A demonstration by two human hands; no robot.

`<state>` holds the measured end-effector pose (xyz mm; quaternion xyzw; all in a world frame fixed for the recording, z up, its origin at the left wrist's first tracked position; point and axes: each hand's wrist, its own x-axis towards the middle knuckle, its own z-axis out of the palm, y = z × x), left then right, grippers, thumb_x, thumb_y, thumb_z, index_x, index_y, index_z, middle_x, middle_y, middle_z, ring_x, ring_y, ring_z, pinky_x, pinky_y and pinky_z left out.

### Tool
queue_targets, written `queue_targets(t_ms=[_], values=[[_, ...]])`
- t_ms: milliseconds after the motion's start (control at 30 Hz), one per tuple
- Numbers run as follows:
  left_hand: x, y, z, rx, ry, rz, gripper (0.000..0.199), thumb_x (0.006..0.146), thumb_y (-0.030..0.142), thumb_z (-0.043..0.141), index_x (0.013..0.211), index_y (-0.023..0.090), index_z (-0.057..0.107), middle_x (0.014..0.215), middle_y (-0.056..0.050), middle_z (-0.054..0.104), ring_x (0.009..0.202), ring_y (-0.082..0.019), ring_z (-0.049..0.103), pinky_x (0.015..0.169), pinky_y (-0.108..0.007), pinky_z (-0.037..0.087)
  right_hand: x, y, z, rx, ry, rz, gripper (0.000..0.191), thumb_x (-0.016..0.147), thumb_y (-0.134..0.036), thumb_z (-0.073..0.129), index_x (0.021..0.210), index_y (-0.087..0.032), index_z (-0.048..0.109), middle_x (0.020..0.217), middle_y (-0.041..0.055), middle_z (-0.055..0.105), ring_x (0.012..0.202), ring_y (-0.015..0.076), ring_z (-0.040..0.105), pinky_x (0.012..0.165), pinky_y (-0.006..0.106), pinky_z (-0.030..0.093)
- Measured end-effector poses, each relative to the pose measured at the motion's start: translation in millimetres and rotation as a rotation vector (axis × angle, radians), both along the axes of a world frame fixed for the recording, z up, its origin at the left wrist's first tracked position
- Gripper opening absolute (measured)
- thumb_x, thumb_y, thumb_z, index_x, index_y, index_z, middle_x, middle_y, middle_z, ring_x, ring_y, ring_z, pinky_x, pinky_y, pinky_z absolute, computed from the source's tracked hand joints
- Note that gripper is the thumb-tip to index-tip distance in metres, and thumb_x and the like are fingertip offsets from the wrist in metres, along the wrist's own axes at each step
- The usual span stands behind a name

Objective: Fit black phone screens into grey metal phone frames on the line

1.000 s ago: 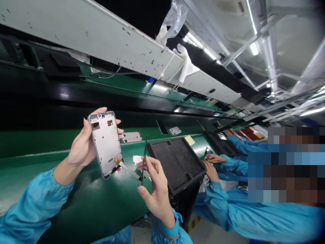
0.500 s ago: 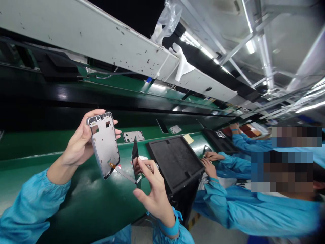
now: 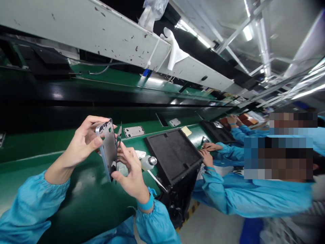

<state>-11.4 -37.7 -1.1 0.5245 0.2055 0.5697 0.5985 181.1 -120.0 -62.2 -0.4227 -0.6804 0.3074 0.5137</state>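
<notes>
My left hand (image 3: pixel 87 139) grips a silver phone frame (image 3: pixel 108 145) by its left edge and top, holding it upright above the green bench. The frame's inner side, with small cut-outs, is turned to the right. In my right hand (image 3: pixel 130 167) is a thin dark screen panel (image 3: pixel 119 134), seen nearly edge-on. It stands close beside the frame's open side; whether the two touch is hard to tell. Behind my hands a flat metal phone plate (image 3: pixel 134 131) lies on the bench.
A black foam tray (image 3: pixel 174 157) sits to the right, with a yellow note (image 3: pixel 186 131) at its back edge. A bottle with a metal cap (image 3: pixel 148 162) stands beside it. Farther right, co-workers' hands (image 3: pixel 208 154) work at the bench. A grey beam (image 3: pixel 101 34) runs overhead.
My right hand has brought the panel left, close to the frame. The frame has turned more edge-on. The bottle now shows, and the ribbon between the parts is no longer visible.
</notes>
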Motion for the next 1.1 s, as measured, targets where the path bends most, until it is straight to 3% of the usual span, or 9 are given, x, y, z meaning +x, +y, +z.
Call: queue_targets(t_ms=[100, 233, 400, 533, 700, 833, 933, 1033, 1100], values=[[-0.4, 2.3, -0.9, 0.055, 0.065, 0.034, 0.044, 0.083, 0.041, 0.089, 0.120, 0.024, 0.075, 0.117, -0.014, 0.078, 0.097, -0.032, 0.079, 0.060, -0.028, 0.063, -7.9, 3.8, -8.2, -0.055, 0.035, -0.007, 0.096, 0.088, -0.081, 0.066, 0.167, -0.031, 0.040, 0.117, 0.0088, 0.052, 0.112, 0.0263, 0.068, 0.099, 0.044, 0.064], [-4.9, 6.9, 0.0, 0.147, 0.076, 0.034, 0.041, 0.089, 0.046, 0.083, 0.121, 0.023, 0.073, 0.113, -0.013, 0.079, 0.080, -0.025, 0.079, 0.050, -0.022, 0.057, -5.1, 2.6, -9.2, -0.082, 0.044, 0.071, 0.092, 0.090, -0.078, 0.066, 0.166, -0.032, 0.040, 0.118, 0.0085, 0.053, 0.110, 0.0251, 0.069, 0.095, 0.041, 0.065], [-10.2, 9.1, 0.4, 0.163, 0.128, 0.070, 0.042, 0.086, 0.045, 0.086, 0.120, 0.022, 0.076, 0.111, -0.012, 0.078, 0.061, -0.017, 0.073, 0.045, -0.020, 0.057, -5.2, 0.6, -10.5, -0.084, 0.030, 0.110, 0.089, 0.091, -0.073, 0.070, 0.165, -0.032, 0.043, 0.120, 0.0084, 0.053, 0.108, 0.0230, 0.068, 0.097, 0.042, 0.064], [-7.2, 4.9, 1.5, 0.140, 0.115, -0.007, 0.041, 0.084, 0.037, 0.088, 0.119, 0.022, 0.076, 0.108, -0.010, 0.076, 0.064, -0.020, 0.075, 0.041, -0.021, 0.058, -17.1, 4.3, -12.6, -0.090, 0.103, 0.074, 0.094, 0.088, -0.075, 0.072, 0.165, -0.033, 0.042, 0.119, 0.0086, 0.053, 0.107, 0.0243, 0.069, 0.095, 0.042, 0.065], [-5.1, 0.9, 6.3, 0.072, 0.130, 0.031, 0.042, 0.081, 0.039, 0.090, 0.115, 0.020, 0.076, 0.115, -0.013, 0.076, 0.064, -0.022, 0.076, 0.041, -0.024, 0.060, -29.2, 9.7, -10.8, -0.035, 0.164, 0.054, 0.092, 0.090, -0.073, 0.071, 0.167, -0.036, 0.038, 0.119, 0.0093, 0.054, 0.112, 0.0262, 0.068, 0.096, 0.044, 0.066], [-8.5, 2.5, 4.2, 0.150, 0.132, 0.100, 0.036, 0.086, 0.038, 0.086, 0.116, 0.022, 0.076, 0.114, -0.011, 0.076, 0.072, -0.022, 0.078, 0.049, -0.023, 0.063, -32.2, 16.4, -11.9, -0.027, 0.159, 0.053, 0.091, 0.089, -0.072, 0.074, 0.165, -0.033, 0.043, 0.122, 0.0105, 0.053, 0.108, 0.0255, 0.068, 0.095, 0.044, 0.065], [-4.8, 0.9, -0.1, 0.183, 0.102, 0.077, 0.038, 0.090, 0.040, 0.084, 0.122, 0.024, 0.074, 0.119, -0.012, 0.076, 0.089, -0.027, 0.081, 0.065, -0.030, 0.069, -32.0, 23.1, -14.5, -0.001, 0.017, -0.004, 0.088, 0.084, -0.069, 0.081, 0.157, -0.027, 0.056, 0.123, 0.0117, 0.053, 0.110, 0.0265, 0.066, 0.100, 0.046, 0.062], [8.0, -3.6, -2.1, 0.048, 0.020, 0.054, 0.049, 0.095, 0.049, 0.076, 0.135, 0.023, 0.066, 0.130, -0.015, 0.074, 0.107, -0.030, 0.079, 0.085, -0.040, 0.069, -30.8, 27.9, -14.2, 0.081, -0.115, -0.053, 0.079, 0.087, -0.068, 0.078, 0.151, -0.025, 0.063, 0.138, 0.0152, 0.049, 0.118, 0.0282, 0.063, 0.107, 0.048, 0.058], [17.5, -6.2, -1.6, -0.100, -0.079, 0.063, 0.055, 0.097, 0.059, 0.069, 0.136, 0.021, 0.062, 0.127, -0.016, 0.076, 0.104, -0.030, 0.079, 0.085, -0.043, 0.069, -29.0, 29.0, -9.5, 0.102, -0.169, -0.065, 0.077, 0.093, -0.073, 0.067, 0.154, -0.026, 0.059, 0.157, 0.0183, 0.036, 0.121, 0.0286, 0.062, 0.109, 0.050, 0.056]])
